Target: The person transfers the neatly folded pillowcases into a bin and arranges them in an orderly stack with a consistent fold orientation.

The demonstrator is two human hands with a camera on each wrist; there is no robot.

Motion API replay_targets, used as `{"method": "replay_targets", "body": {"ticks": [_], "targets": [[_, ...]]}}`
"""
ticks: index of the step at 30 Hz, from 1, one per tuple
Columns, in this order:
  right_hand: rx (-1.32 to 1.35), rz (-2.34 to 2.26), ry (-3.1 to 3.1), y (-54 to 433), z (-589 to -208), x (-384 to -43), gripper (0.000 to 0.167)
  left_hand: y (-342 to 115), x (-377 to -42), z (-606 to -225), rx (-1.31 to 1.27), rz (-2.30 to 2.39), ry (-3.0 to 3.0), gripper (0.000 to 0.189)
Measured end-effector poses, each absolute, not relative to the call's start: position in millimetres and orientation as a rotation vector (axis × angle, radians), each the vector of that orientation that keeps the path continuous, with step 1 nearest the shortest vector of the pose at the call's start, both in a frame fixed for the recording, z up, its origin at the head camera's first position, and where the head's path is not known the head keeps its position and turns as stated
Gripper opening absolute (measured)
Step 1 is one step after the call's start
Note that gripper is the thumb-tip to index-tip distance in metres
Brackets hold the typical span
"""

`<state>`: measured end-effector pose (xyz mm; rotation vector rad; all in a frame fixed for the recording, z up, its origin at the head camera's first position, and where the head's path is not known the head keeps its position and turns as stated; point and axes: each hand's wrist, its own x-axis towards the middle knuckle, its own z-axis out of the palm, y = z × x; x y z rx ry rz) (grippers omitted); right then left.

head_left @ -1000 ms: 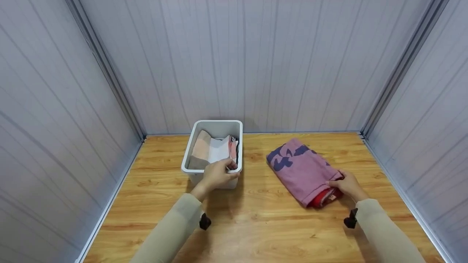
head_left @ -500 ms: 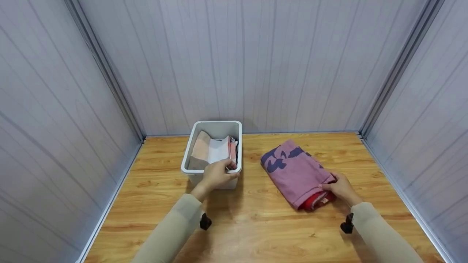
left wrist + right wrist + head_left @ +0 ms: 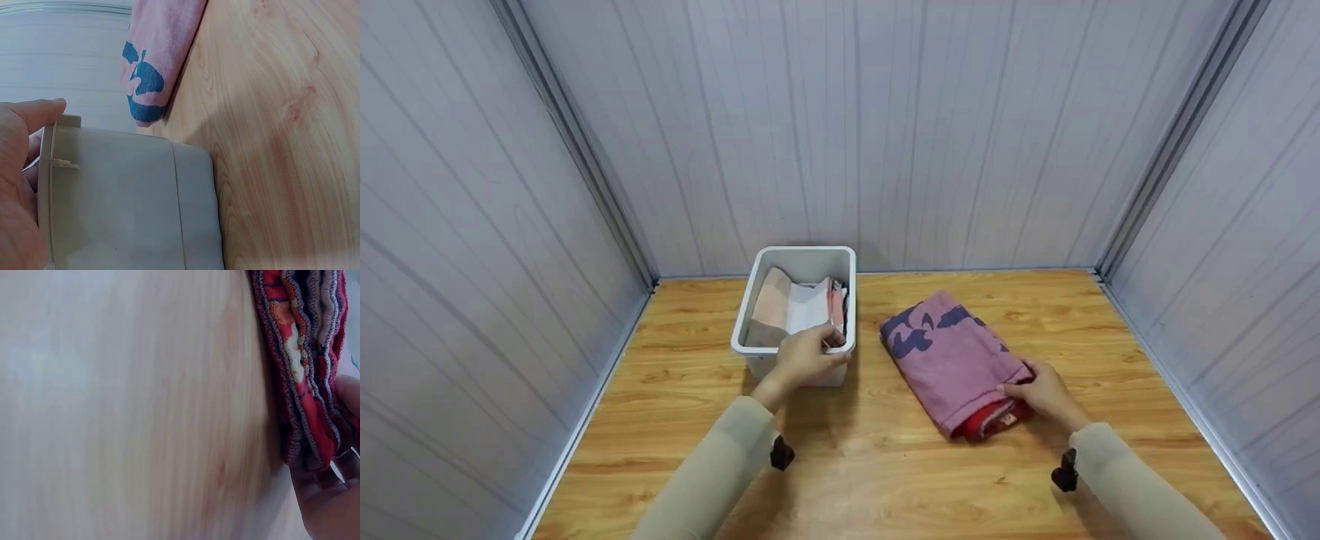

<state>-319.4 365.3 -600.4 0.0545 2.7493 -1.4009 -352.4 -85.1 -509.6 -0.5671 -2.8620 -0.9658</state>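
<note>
A folded pink towel [image 3: 952,352] with dark blue leaf shapes lies at an angle on the wooden floor, right of centre. My right hand [image 3: 1044,391] grips its near right corner, thumb on top and fingers beneath. In the right wrist view the towel's stacked red patterned layers [image 3: 309,377] show, with the hand [image 3: 332,506] round their edge. On the left, a light grey bin [image 3: 765,365] stands upright. My left hand [image 3: 804,358] holds the bin's near right rim, thumb outside and fingers inside; the left wrist view shows this hand [image 3: 19,185] on the bin wall [image 3: 124,202].
Folded cloths [image 3: 806,311] in beige, white and red lie inside the bin. Pale panel walls [image 3: 840,135] close off the back and both sides of the wood-patterned surface [image 3: 900,465]. The bin stands close to the back wall.
My right hand has slid the towel left and slightly toward me, nearer the bin. The left hand and the bin have stayed in place.
</note>
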Motion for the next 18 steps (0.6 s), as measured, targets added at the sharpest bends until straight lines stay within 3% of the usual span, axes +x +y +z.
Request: {"method": "replay_targets", "body": {"ticks": [18], "targets": [[0.069, -1.361, 2.74, 334.4, -589.8, -304.4, 0.068, -74.8, -351.4, -494.6, -0.56, -1.111, -2.861, 0.019]]}}
